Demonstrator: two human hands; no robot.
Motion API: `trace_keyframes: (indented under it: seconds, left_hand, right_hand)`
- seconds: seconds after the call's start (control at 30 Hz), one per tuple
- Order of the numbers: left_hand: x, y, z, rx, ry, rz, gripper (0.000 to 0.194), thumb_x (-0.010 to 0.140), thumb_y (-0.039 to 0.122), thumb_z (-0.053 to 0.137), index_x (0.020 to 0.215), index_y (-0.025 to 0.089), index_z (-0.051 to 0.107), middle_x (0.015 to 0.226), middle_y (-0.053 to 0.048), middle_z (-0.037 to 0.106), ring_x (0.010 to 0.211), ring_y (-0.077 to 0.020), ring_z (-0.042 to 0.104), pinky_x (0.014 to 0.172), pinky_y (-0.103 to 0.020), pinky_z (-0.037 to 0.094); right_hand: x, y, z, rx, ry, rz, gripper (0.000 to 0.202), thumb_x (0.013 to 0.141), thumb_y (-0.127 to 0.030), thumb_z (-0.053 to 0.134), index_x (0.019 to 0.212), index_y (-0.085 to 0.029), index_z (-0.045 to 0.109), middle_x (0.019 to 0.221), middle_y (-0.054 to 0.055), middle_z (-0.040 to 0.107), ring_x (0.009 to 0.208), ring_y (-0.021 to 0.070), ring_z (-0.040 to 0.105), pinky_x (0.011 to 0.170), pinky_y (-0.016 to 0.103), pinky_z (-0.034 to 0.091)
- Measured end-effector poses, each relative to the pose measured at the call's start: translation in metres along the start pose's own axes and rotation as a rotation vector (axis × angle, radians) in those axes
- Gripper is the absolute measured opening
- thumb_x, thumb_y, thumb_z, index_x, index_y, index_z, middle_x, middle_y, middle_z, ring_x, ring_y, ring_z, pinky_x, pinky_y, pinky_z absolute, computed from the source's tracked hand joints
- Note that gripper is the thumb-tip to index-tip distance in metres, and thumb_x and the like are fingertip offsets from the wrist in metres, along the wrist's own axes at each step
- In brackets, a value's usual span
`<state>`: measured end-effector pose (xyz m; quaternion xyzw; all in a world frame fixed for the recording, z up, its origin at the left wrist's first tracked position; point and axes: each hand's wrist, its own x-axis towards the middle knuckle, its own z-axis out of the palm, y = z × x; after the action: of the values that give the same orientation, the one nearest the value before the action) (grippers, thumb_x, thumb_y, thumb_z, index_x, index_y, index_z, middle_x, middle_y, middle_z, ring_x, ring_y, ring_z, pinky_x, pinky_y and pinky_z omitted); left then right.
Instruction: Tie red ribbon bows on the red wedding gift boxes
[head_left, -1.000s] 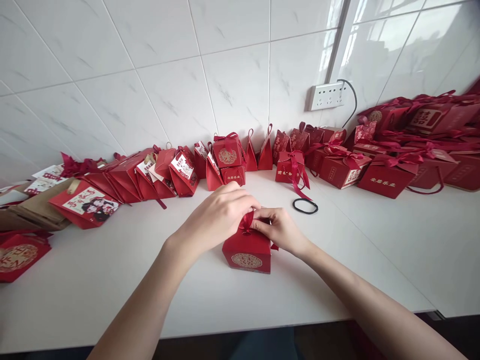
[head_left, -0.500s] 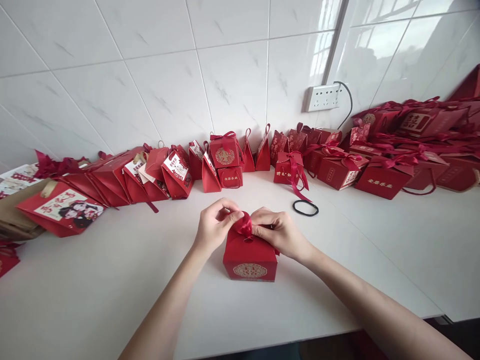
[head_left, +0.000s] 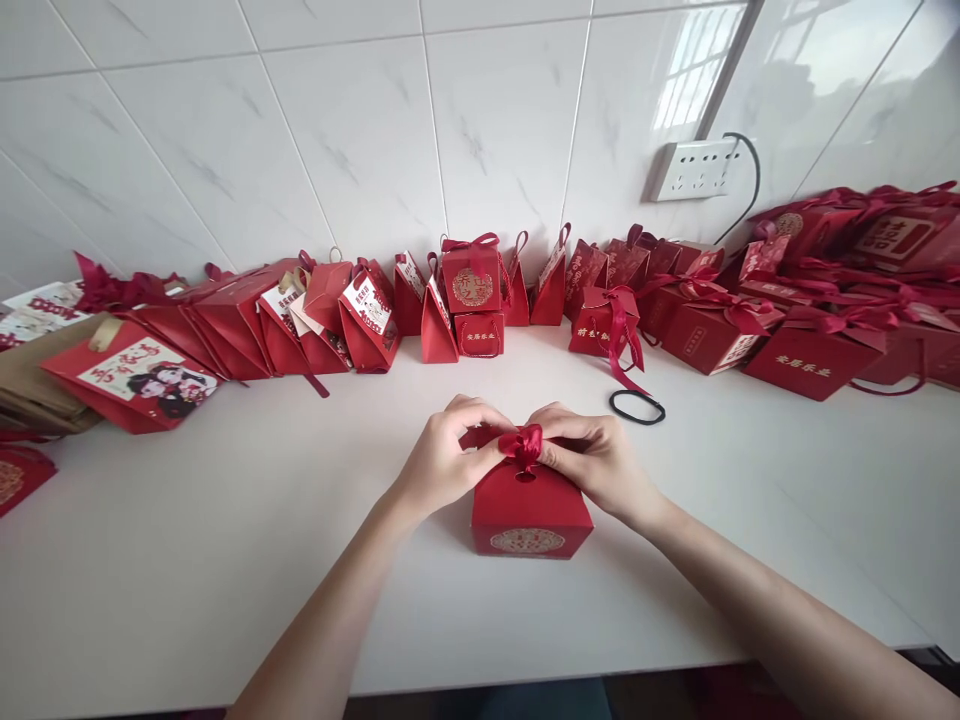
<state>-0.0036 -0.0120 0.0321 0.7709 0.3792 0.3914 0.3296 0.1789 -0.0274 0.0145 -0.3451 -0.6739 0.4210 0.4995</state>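
Note:
A red gift box (head_left: 532,510) with a round gold emblem on its front stands upright on the white table, close in front of me. A shiny red ribbon (head_left: 529,445) is bunched in a knot or bow at the top of the box, above a small hole in the lid. My left hand (head_left: 454,455) pinches the ribbon from the left between thumb and fingers. From the right, my right hand (head_left: 596,460) grips the ribbon's other side, thumb against the knot. The fingers hide part of the ribbon and the back of the lid.
Along the tiled wall runs a row of red gift boxes (head_left: 472,285), some with ribbons. More boxes (head_left: 810,355) crowd the right side. A black elastic band (head_left: 637,408) lies on the white table (head_left: 225,570). A power strip (head_left: 694,170) is on the wall.
The view has shifted, so the box and hands appear further right. My hands have drawn slightly apart at the ribbon, and its knot shows more fully between them.

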Motion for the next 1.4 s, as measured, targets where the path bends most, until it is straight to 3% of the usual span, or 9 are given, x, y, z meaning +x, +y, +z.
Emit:
trace_keyframes:
  seconds: [0.13,0.27,0.4,0.53,0.7,0.83,1.1,1.4]
  left_hand:
    - [0.001,-0.001,-0.002,0.020,-0.035,0.010,0.008,0.080,0.021,0.063,0.074,0.020,0.069,0.072,-0.002,0.063,0.083,-0.0167,0.053,0.065,-0.024,0.044]
    - [0.000,-0.003,-0.003,0.047,-0.015,0.055,0.013,0.082,0.028,0.063,0.073,0.022,0.071,0.067,-0.003,0.060,0.080,-0.0184,0.053,0.070,-0.029,0.046]
    - [-0.005,-0.001,-0.005,0.052,0.023,0.043,0.012,0.079,0.031,0.066,0.086,0.023,0.072,0.084,-0.005,0.063,0.086,-0.0189,0.058,0.077,-0.031,0.048]
    - [-0.007,0.003,-0.005,0.016,-0.022,0.062,0.013,0.079,0.029,0.062,0.086,0.019,0.068,0.090,-0.006,0.062,0.089,-0.0196,0.058,0.081,-0.032,0.047]
    - [-0.006,0.006,-0.001,0.012,-0.057,0.110,0.014,0.077,0.033,0.065,0.080,0.019,0.065,0.080,-0.005,0.060,0.087,-0.0196,0.054,0.079,-0.031,0.046]
    - [-0.006,0.007,0.002,0.014,-0.047,0.020,0.018,0.084,0.033,0.059,0.076,0.019,0.067,0.091,-0.006,0.061,0.091,-0.0185,0.055,0.073,-0.028,0.045]
    - [-0.006,0.007,0.004,-0.117,-0.038,-0.043,0.019,0.085,0.031,0.058,0.074,0.018,0.067,0.081,-0.005,0.065,0.086,-0.0180,0.058,0.074,-0.027,0.046]
    - [-0.007,0.005,0.006,-0.323,-0.029,-0.165,0.023,0.083,0.038,0.061,0.077,0.016,0.062,0.083,-0.004,0.066,0.076,-0.0146,0.061,0.063,-0.023,0.047]
  right_hand:
    - [-0.001,0.002,0.001,-0.053,0.057,0.004,0.031,0.079,-0.050,0.063,0.073,-0.021,0.071,0.076,0.007,0.065,0.079,0.0191,0.056,0.068,0.032,0.046]
    - [-0.003,0.002,0.000,-0.131,0.056,0.021,0.022,0.082,-0.039,0.060,0.075,-0.020,0.068,0.078,0.006,0.064,0.078,0.0180,0.054,0.065,0.030,0.042]
    - [-0.003,-0.002,-0.002,-0.159,0.043,0.061,0.018,0.082,-0.034,0.058,0.076,-0.019,0.066,0.079,0.005,0.064,0.074,0.0164,0.054,0.064,0.029,0.041]
    - [-0.003,-0.003,-0.002,-0.153,0.034,0.059,0.017,0.082,-0.033,0.058,0.075,-0.019,0.063,0.077,0.004,0.064,0.074,0.0162,0.054,0.066,0.029,0.042]
    - [-0.004,-0.002,-0.002,-0.160,0.055,0.080,0.013,0.081,-0.031,0.060,0.077,-0.019,0.062,0.077,0.003,0.062,0.069,0.0138,0.053,0.063,0.027,0.042]
    - [-0.003,-0.003,-0.003,-0.150,0.042,0.066,0.017,0.082,-0.035,0.061,0.077,-0.019,0.062,0.076,0.003,0.063,0.067,0.0134,0.053,0.062,0.027,0.042]
    - [-0.003,-0.003,-0.005,-0.144,0.005,-0.010,0.029,0.086,-0.045,0.057,0.078,-0.018,0.065,0.079,0.005,0.062,0.074,0.0155,0.055,0.066,0.029,0.043]
    - [-0.004,-0.004,-0.003,-0.111,0.002,0.093,0.031,0.087,-0.046,0.054,0.081,-0.016,0.061,0.079,0.005,0.063,0.067,0.0138,0.054,0.060,0.027,0.042]
